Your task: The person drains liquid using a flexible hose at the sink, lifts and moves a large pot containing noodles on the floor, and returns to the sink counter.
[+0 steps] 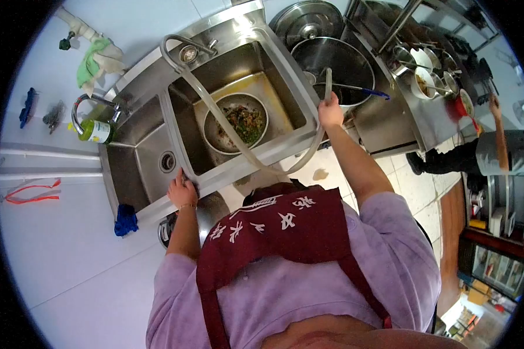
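Observation:
My right hand point(331, 111) is closed around a pale hose point(239, 142) near its end, over the rim of a large dark pot point(355, 61). From the curved faucet point(172, 49) the hose loops across the larger sink point(195, 151) and its front edge. In that sink sits a metal bowl point(213, 132) holding green and brown food scraps point(245, 123). My left hand point(182, 189) rests on the front edge of the smaller sink point(148, 136), fingers somewhat apart, with nothing visible in it. A ladle with a blue-tipped handle point(367, 90) lies across the pot.
A green bottle point(98, 131) stands by the second faucet point(82, 102). A blue cloth point(125, 220) hangs at the sink's left corner. Behind the pot is a metal lid point(308, 26). On the right, bowls point(423, 82) stand on a counter, near another person point(501, 152).

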